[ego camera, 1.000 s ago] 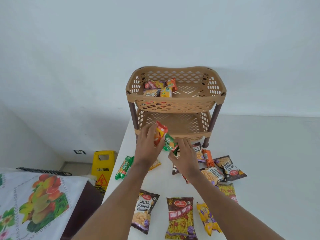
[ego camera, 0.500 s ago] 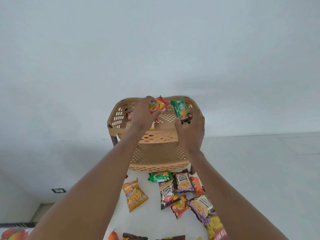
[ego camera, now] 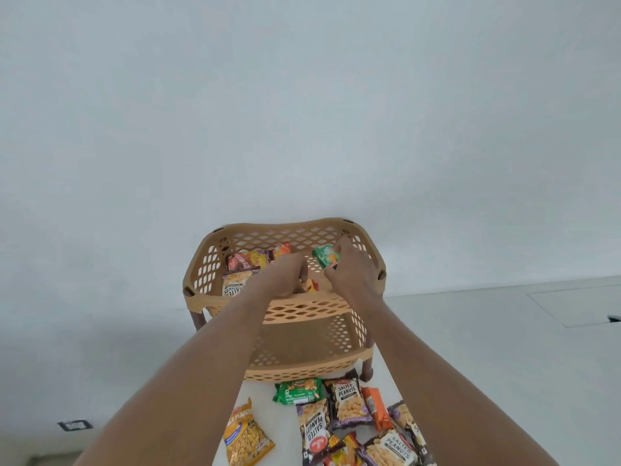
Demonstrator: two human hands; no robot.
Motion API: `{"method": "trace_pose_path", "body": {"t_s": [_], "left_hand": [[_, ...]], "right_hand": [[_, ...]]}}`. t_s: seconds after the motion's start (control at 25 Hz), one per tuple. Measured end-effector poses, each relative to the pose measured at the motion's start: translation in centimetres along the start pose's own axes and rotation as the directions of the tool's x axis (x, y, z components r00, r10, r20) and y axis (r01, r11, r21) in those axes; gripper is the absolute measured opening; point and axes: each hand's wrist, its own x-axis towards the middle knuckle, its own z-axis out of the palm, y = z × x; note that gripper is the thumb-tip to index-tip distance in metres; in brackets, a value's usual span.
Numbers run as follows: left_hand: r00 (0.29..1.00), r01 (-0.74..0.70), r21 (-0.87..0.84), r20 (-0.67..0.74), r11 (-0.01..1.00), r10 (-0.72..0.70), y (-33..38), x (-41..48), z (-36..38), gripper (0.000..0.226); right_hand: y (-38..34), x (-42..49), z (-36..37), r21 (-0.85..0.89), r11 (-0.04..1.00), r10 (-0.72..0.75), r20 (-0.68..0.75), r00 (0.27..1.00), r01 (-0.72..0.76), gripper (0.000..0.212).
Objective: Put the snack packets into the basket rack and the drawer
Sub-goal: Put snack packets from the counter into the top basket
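Note:
A tan two-tier basket rack [ego camera: 201, 264] stands at the back of the white table [ego camera: 470, 348]. Both my hands reach into its top basket. My left hand [ego camera: 285, 277] is closed around a red-orange snack packet [ego camera: 309, 285], low inside the basket near the front rim. My right hand [ego camera: 353, 274] pinches a small green snack packet [ego camera: 325, 255] above the basket's right half. Several packets [ego camera: 248, 260] lie in the top basket's left side. The lower basket [ego camera: 302, 344] looks empty. Several more packets [ego camera: 346, 403] lie loose on the table in front of the rack.
A yellow packet [ego camera: 243, 435] lies at the table's left front edge, where the floor drops away. A plain white wall rises right behind the rack. No drawer is in view.
Both hands have moved forward and down into the top basket with their packets. The left hand has sunk lower, so its packet is mostly hidden.

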Motion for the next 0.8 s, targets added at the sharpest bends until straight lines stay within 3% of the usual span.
{"method": "trace_pose_path", "body": {"t_s": [0.24, 0.4, 0.56, 0.68, 0.8], "left_hand": [[0.979, -0.043, -0.024, 0.198, 0.999, 0.047, -1.8, 0.3, -1.0, 0.016], [1.0, -0.003, -0.1, -0.019, 0.995, 0.001, -2.6, -1.2, -1.4, 0.027], [0.987, 0.157, -0.125, 0.003, 0.98, -0.158, -2.7, -1.9, -0.3, 0.05], [0.975, 0.207, -0.173, -0.039, 0.963, -0.217, -2.6, -2.0, 0.2, 0.032], [0.97, 0.187, -0.208, -0.117, 0.96, -0.214, -2.8, -2.2, 0.4, 0.017]], "right_hand": [[-0.9, 1.7, 1.3, -0.102, 0.995, 0.034, 0.174, 0.984, -0.017, 0.039], [-1.8, 2.9, 2.8, -0.145, 0.989, 0.048, 0.226, 0.973, -0.015, 0.034], [-2.9, 3.8, 4.2, -0.152, 0.988, 0.066, 0.321, 0.945, -0.017, 0.035], [-3.6, 4.3, 5.3, -0.115, 0.993, 0.041, 0.428, 0.903, 0.009, 0.036], [-3.7, 4.3, 5.4, -0.077, 0.995, -0.02, 0.441, 0.897, 0.061, 0.029]]}}
